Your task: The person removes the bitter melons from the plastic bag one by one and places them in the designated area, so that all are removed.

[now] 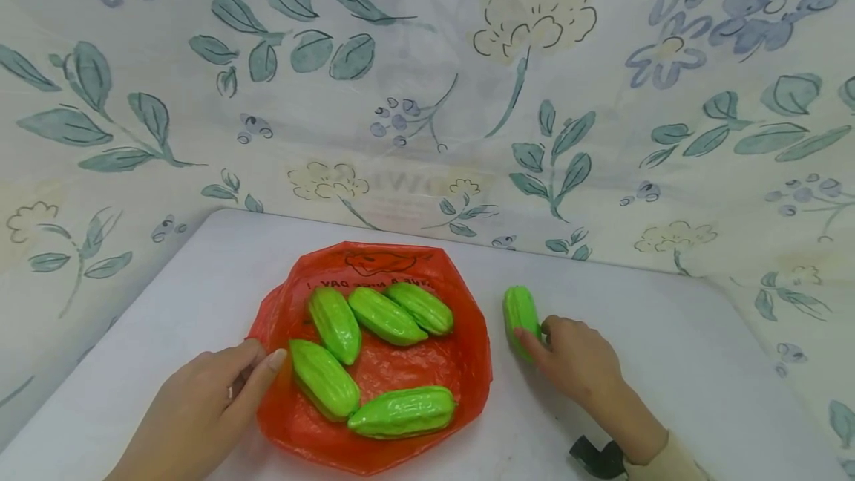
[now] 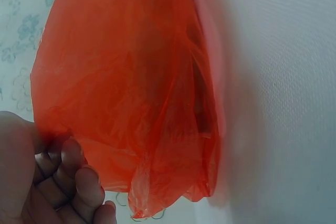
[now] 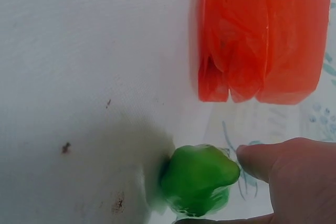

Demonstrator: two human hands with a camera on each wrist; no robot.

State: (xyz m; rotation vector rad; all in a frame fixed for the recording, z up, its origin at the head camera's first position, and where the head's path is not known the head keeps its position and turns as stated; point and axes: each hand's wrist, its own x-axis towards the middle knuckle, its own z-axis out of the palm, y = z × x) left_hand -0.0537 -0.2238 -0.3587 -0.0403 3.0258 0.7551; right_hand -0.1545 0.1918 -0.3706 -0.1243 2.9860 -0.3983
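The left hand (image 1: 207, 399) pinches the left edge of a red bag (image 1: 407, 366) between thumb and bent fingers. Five green vegetables (image 1: 404, 413) lie inside the bag. One more green vegetable (image 1: 519, 306) lies on the white table (image 1: 641, 318), just right of the bag. The right hand (image 1: 580, 358) is at its near end, fingers partly bent around it; I can't tell if they hold it tight.

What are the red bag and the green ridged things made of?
The red bag looks like thin, slightly shiny plastic: it's wrinkled, and folds show through it. The green ridged things look smooth and glossy, with bright highlights, maybe plastic or painted foam; I can't tell which.
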